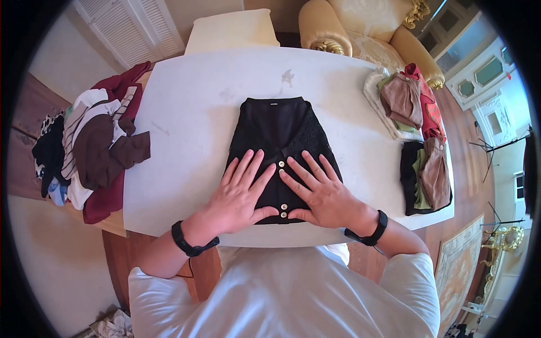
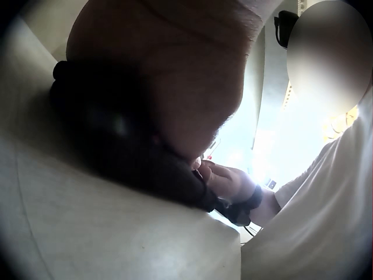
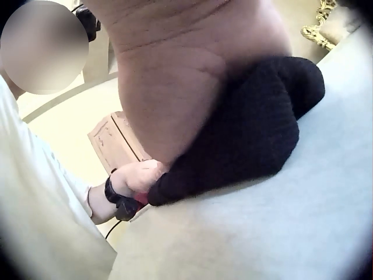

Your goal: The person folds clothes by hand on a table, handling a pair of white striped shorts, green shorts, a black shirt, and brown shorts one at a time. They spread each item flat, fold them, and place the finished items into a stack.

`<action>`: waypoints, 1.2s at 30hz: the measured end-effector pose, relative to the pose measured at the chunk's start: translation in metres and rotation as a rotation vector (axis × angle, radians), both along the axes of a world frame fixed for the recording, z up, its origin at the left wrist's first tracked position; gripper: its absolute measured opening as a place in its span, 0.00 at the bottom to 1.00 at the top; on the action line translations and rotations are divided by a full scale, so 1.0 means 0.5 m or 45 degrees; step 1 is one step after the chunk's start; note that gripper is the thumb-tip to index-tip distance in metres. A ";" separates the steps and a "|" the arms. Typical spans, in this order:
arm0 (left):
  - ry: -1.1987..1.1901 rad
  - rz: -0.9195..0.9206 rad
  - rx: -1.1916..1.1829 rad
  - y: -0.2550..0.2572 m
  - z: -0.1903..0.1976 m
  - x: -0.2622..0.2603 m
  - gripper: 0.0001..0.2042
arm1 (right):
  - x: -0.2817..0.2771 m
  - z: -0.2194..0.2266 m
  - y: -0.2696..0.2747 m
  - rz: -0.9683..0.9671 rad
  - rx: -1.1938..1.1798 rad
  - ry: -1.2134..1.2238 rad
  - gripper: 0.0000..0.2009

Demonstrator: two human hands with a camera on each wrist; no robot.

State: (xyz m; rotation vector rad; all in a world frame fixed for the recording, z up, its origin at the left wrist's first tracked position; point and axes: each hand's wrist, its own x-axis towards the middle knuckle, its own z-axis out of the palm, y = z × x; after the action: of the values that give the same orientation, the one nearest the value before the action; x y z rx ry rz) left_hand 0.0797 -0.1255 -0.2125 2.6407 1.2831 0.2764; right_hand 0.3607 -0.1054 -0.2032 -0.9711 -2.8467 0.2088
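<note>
In the head view a black button-front top point(image 1: 276, 124) lies flat on the white table, its V-neck pointing away from the body and pale round buttons running down the middle. My left hand point(image 1: 236, 194) rests palm down on its left half, fingers straight and spread. On the other half lies my right hand point(image 1: 324, 194), also flat with fingers spread. Both thumbs point inward toward the lowest buttons near the hem. Both wrist views show the heel of a hand over the dark cloth point(image 3: 250, 134), with the fingers hidden.
Along the table's left side is a loose heap of clothes point(image 1: 104, 149) in brown, white and dark red. Folded garments form two stacks at the right, one farther back point(image 1: 401, 101) and one nearer point(image 1: 434, 174). A gold-trimmed armchair point(image 1: 366, 34) and a cream-covered seat point(image 1: 231, 31) stand beyond the table point(image 1: 186, 124).
</note>
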 end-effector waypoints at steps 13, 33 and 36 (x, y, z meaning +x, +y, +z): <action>-1.162 0.690 -1.000 0.213 -0.005 -0.161 0.24 | 0.048 -0.006 0.176 -0.846 -0.405 0.793 0.27; -1.441 0.652 -0.826 0.348 -0.094 -0.065 0.18 | 0.048 -0.076 0.275 -0.921 -0.574 1.145 0.14; -1.250 0.673 -0.570 0.349 -0.116 -0.063 0.20 | 0.045 -0.074 0.274 -0.928 -0.363 0.961 0.16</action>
State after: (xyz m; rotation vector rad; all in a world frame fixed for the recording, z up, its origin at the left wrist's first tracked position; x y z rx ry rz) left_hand 0.0480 0.0492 -0.2708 1.3989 1.3741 1.0450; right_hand 0.3832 0.0315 -0.2402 -1.5004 -1.6982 0.7186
